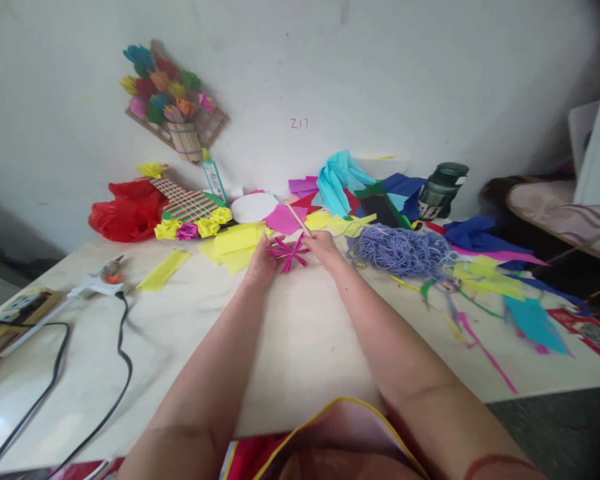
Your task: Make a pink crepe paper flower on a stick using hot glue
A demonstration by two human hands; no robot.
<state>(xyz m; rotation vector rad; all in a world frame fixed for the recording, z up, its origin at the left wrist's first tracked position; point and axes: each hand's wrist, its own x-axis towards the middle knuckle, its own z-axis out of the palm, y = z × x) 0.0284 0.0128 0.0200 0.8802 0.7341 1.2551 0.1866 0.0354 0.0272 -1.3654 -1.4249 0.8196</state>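
Both my hands meet at the middle of the table around a magenta paper flower (289, 252) with thin spread petals. My left hand (261, 265) touches the flower's left side with its fingers bent around it. My right hand (325, 247) grips a thin wooden stick (298, 219) that slants up and to the left from the flower. Yellow paper sheets (236, 244) lie just behind my left hand. A heap of lilac yarn (399, 249) sits to the right of my right hand.
A white glue gun (96, 284) with a black cord lies at left beside a power strip (16, 308). Coloured paper scraps (490, 293) litter the right side. A green bottle (441, 189), red bag (126, 211) and woven paper crafts (189, 205) stand by the wall.
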